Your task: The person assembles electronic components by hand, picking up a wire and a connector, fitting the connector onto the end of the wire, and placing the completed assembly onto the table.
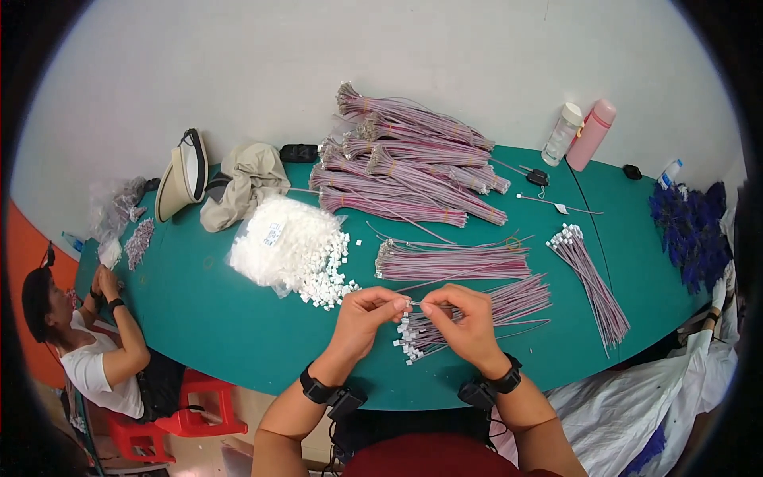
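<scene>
Both my hands meet over the near middle of the green table. My left hand is closed, pinching a small white plastic connector between thumb and forefinger. My right hand is closed in a pinch on what looks like the end of a thin wire, touching or almost touching the connector; the fingertips partly hide it. Below my hands lies a loose bundle of pinkish-grey wires with white connectors at its left ends. A straight bundle of similar wires lies just beyond. White connectors spill from a clear plastic bag to the left.
Stacked wire bundles rest against the wall. Another bundle lies right. Bottles, keys and purple fabric are farther right; a visor and beige cloth are left. Another person works at the left end.
</scene>
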`<state>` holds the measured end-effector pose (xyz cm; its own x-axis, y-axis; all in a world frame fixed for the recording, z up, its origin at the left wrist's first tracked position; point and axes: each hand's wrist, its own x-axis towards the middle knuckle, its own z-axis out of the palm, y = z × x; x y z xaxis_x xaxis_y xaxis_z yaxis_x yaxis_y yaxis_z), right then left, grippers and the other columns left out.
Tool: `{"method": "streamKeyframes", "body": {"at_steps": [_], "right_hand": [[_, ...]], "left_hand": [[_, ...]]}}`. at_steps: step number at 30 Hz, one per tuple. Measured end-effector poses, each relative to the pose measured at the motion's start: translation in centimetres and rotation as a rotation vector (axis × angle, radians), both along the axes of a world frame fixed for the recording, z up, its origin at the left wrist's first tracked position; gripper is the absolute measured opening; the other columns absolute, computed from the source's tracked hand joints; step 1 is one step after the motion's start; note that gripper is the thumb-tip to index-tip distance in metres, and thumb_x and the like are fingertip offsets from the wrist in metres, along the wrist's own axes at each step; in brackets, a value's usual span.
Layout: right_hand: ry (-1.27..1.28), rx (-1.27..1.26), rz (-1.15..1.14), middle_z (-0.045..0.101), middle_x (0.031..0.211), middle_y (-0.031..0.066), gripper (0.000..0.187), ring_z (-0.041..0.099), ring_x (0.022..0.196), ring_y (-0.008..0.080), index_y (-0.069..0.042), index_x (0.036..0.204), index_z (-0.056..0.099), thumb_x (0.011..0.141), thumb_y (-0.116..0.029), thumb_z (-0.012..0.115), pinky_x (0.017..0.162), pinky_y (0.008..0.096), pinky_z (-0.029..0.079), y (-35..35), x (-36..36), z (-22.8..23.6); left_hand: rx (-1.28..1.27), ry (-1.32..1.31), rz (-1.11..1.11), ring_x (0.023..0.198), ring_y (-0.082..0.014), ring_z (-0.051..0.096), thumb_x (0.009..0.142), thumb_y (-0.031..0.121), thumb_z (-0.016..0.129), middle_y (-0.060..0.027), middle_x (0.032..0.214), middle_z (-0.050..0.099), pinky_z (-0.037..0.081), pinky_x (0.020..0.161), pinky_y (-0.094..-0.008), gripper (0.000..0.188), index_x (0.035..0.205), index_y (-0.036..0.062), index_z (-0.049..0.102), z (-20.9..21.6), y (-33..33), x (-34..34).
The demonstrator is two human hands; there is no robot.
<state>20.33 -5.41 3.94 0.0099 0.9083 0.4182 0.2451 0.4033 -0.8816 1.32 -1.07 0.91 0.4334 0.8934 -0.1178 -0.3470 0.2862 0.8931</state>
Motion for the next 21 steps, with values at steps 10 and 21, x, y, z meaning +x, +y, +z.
{"method": "streamKeyframes", "body": {"at_steps": [10, 21], "right_hand": [[-0.041, -0.093, 0.058, 0.059, 0.069, 0.0023, 0.004, 0.043, 0.051, 0.0061, -0.001, 0.085, 0.068, 0.082, -0.002, 0.07, 0.046, 0.024, 0.031, -0.06, 0.22, 0.1], [-0.117, -0.034, 0.034, 0.061, 0.069, 0.0029, 0.005, 0.045, 0.051, 0.0071, -0.001, 0.085, 0.068, 0.081, 0.0, 0.071, 0.046, 0.0233, 0.031, -0.18, -0.01, -0.04]], "left_hand": [[0.063, -0.015, 0.012, 0.075, -0.0122, 0.062, 0.088, 0.003, 0.069, -0.0091, 0.09, 0.07, 0.05, 0.069, -0.0248, 0.007, 0.093, -0.0013, 0.071, -0.07, -0.71, 0.03], [0.098, 0.111, 0.031, 0.075, -0.011, 0.061, 0.086, 0.003, 0.071, -0.008, 0.088, 0.07, 0.049, 0.069, -0.0239, 0.008, 0.093, -0.001, 0.072, 0.48, -0.73, -0.12]]}}
